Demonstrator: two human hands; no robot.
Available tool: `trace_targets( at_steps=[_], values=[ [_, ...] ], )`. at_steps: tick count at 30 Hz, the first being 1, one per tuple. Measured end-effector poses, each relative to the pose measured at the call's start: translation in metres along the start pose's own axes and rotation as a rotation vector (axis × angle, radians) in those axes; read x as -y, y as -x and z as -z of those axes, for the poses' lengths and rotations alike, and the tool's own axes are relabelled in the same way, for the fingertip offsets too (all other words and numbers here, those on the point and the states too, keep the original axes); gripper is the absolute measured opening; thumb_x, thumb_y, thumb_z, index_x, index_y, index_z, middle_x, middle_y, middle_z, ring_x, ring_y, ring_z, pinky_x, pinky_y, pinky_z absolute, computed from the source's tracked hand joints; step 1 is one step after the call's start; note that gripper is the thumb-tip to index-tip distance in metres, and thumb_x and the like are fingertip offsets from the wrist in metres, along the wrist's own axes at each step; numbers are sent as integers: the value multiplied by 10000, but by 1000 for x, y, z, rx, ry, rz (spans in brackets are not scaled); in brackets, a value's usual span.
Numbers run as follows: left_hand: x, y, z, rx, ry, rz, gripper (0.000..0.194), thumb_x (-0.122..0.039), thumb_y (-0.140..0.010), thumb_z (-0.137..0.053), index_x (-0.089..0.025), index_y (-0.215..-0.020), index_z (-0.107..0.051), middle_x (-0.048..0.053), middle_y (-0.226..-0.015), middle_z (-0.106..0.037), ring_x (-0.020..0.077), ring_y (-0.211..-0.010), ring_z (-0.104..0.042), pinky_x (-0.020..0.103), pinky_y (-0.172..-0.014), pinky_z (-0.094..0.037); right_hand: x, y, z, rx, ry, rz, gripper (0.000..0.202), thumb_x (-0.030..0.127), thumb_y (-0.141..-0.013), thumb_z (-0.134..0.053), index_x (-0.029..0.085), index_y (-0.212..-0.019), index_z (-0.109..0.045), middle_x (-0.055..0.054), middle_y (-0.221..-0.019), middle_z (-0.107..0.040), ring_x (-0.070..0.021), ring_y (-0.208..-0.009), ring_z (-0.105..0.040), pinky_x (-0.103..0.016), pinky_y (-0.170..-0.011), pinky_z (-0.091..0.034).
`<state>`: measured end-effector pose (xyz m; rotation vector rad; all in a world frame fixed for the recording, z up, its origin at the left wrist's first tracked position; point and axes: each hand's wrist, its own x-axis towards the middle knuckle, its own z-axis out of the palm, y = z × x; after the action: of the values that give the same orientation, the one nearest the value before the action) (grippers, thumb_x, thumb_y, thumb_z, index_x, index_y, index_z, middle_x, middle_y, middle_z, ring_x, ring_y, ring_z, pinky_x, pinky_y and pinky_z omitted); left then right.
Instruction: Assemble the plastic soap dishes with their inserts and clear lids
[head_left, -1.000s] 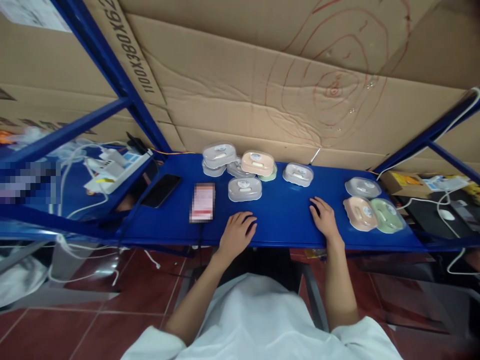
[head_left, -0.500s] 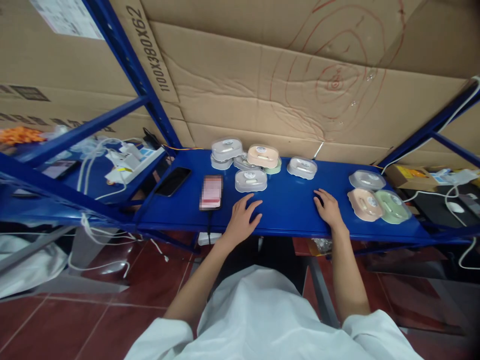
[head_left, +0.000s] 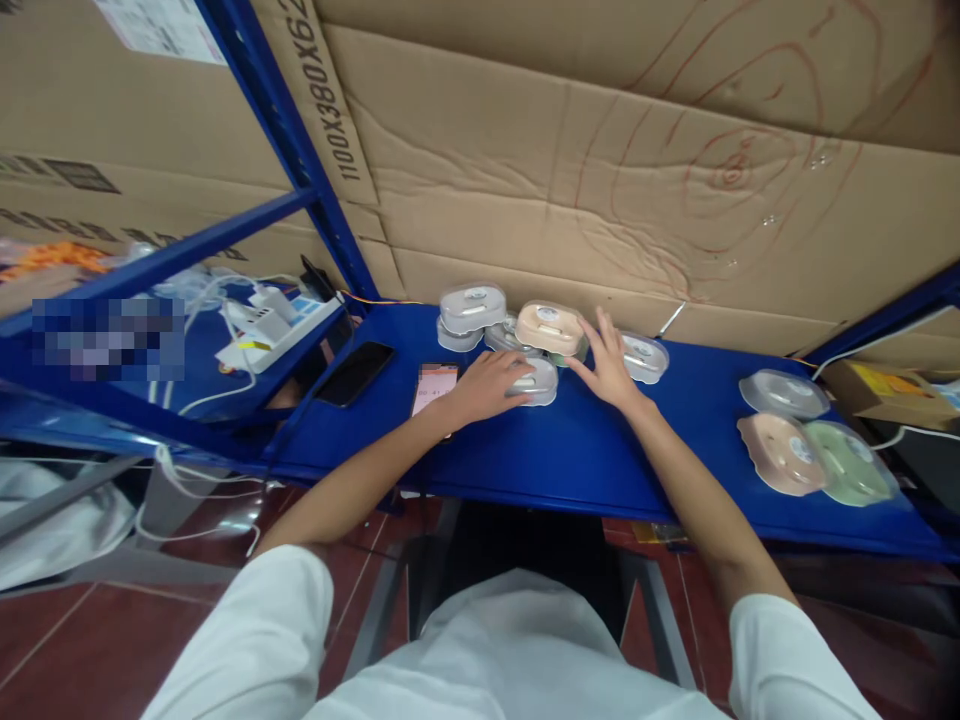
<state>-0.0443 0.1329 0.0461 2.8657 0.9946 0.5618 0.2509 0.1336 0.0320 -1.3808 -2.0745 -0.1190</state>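
Observation:
My left hand [head_left: 487, 388] has its fingers and thumb around the left end of a grey oval box [head_left: 541, 383] with a clear lid, which rests on the blue table. To its right, my right hand [head_left: 611, 368] is open with the fingers spread, close to the right end of a peach box [head_left: 546, 318]. The peach box sits on top of other boxes, and a green one beneath it is partly hidden. Behind my right hand stands another grey box [head_left: 646, 358], partly covered by the fingers.
More grey boxes [head_left: 472, 302] are stacked at the back left. At the right lie a peach box [head_left: 781, 455], a green box [head_left: 851, 465] and a grey box [head_left: 784, 393]. A dark phone [head_left: 355, 373] and a lit phone [head_left: 437, 380] lie left. Blue posts [head_left: 330, 225] frame the cardboard wall.
Both hands have left the table's front area and moved forward to the boxes. My left hand has come onto the front grey box; my right has moved left beside the peach one. The view has shifted.

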Motion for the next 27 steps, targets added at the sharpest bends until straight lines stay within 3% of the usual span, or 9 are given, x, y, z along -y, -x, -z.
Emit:
trace_targets(
  at_steps=[3, 6, 11, 15, 17, 20, 23, 25, 27],
  values=[
    [3, -1, -3, -8, 11, -44, 422, -486, -997, -692, -237, -1338, -696, 111, -1353, -694, 326, -1261, -637, 465, -1070, -463, -3, -14, -15, -27, -67, -11, 729, 692, -1031, -491, 220, -1584, -447, -183, -1638, -435, -359, -1558, -388, -615, -1257, -346],
    [4, 1, -5, -38, 58, -60, 400, -501, -1057, -592, -240, -1344, -689, 89, -1319, -718, 291, -1231, -662, 432, -1062, -467, -3, -6, -12, -73, -97, -14, 675, 701, -982, -591, 230, -1464, -558, -171, -1491, -524, -347, -1422, -524, -553, -1197, -445],
    [0, -7, -6, 12, 39, -78, 353, -430, -1098, -513, -228, -1341, -671, 98, -1338, -701, 274, -1228, -664, 410, -1050, -472, 1, 9, 8, -102, -121, -63, 622, 676, -943, -664, 233, -1370, -570, -155, -1429, -523, -350, -1384, -530, -557, -1202, -435],
    [-9, -3, -1, -37, -2, -132, 295, -272, -1103, -453, -203, -1167, -732, 109, -1221, -707, 256, -1123, -668, 402, -987, -475, -4, 10, 16, -138, -85, -111, 611, 680, -916, -694, 207, -1280, -564, -179, -1410, -539, -358, -1356, -548, -560, -1169, -461],
    [-14, 5, 0, -29, 10, -206, 309, -304, -1108, -455, -196, -1096, -744, 92, -1087, -719, 234, -1023, -674, 379, -935, -484, -8, 9, 18, -164, -80, -144, 583, 669, -930, -678, 204, -1262, -563, -183, -1372, -576, -351, -1321, -579, -551, -1128, -492],
    [-18, 17, 0, 16, -42, -297, 323, -458, -1066, -580, -184, -1141, -734, 94, -1073, -734, 255, -1042, -677, 381, -920, -494, -12, 9, 21, -207, -34, -223, 544, 634, -988, -599, 203, -1317, -556, -184, -1354, -612, -339, -1323, -595, -553, -1117, -494],
    [-20, 21, -1, 57, -129, -331, 350, -482, -1015, -679, -166, -1162, -714, 91, -1084, -757, 269, -1058, -683, 394, -930, -492, -8, 9, 25, -253, 95, -257, 543, 583, -1041, -513, 197, -1422, -538, -211, -1532, -530, -364, -1470, -489, -596, -1183, -408],
    [-22, 22, -1, 54, -145, -339, 301, -435, -1020, -685, -169, -1158, -708, 78, -1073, -769, 253, -1029, -694, 390, -933, -486, 0, 9, 26, -214, 149, -189, 506, 541, -1068, -484, 202, -1434, -563, -195, -1578, -520, -361, -1497, -465, -579, -1209, -370],
    [-24, 21, -3, 31, -129, -338, 267, -402, -1036, -663, -174, -1170, -704, 73, -1077, -778, 240, -1010, -702, 390, -939, -480, 12, 10, 25, -59, 164, -71, 470, 529, -1079, -487, 210, -1403, -611, -165, -1491, -623, -342, -1413, -555, -543, -1199, -374]
  ],
)
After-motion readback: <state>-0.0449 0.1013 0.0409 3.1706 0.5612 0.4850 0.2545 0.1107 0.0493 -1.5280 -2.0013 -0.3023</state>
